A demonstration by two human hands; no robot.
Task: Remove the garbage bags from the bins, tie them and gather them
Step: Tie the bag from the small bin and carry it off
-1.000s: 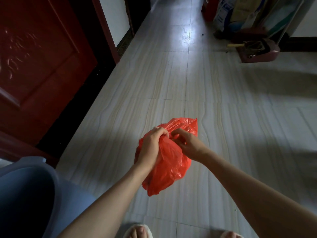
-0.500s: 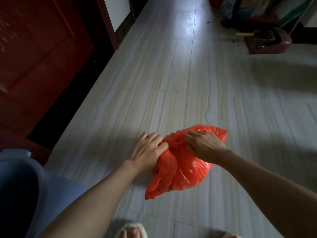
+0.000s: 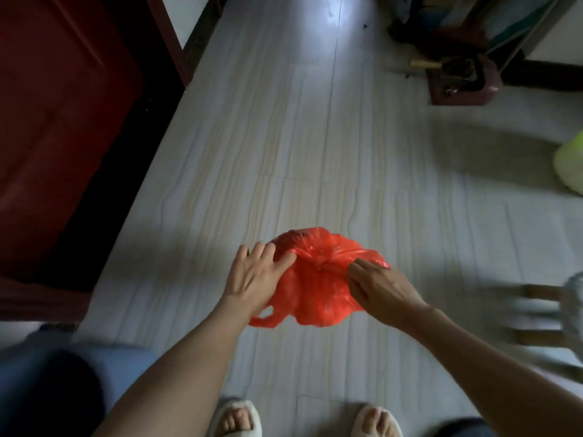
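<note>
One red garbage bag (image 3: 318, 279) is in play, and it sits lower than a second ago: then it hung in the air between the hands, now it looks spread on or just above the tiled floor (image 3: 284, 152), near the middle of the view and just beyond the person's two slippered feet (image 3: 235, 419). Its mouth is drawn into a twisted bunch at the centre, where a knot appears to be forming; half a second back the plastic was only gathered loosely. That suggests the tying step for this bag is close to done, with gathering still ahead.

Two hands work it. The left hand (image 3: 252, 279) pinches a pulled strip of the bag between thumb and a finger, its other fingers spread straight. The right hand (image 3: 375, 287) has its fingers curled around the opposite strip, pulling toward the right. One loose handle loop of the bag pokes out on the near left side.

Counting the rest: one red door (image 3: 63, 105) stands on the far left, one dark red dustpan-like thing (image 3: 463, 80) lies at the far right, one yellow-green object (image 3: 569, 167) shows at the right edge, and one blurred stool or chair (image 3: 549, 313) sits near the right edge. One bluish bin-like shape (image 3: 47, 386) fills the near left corner, too blurred to be certain of.
</note>
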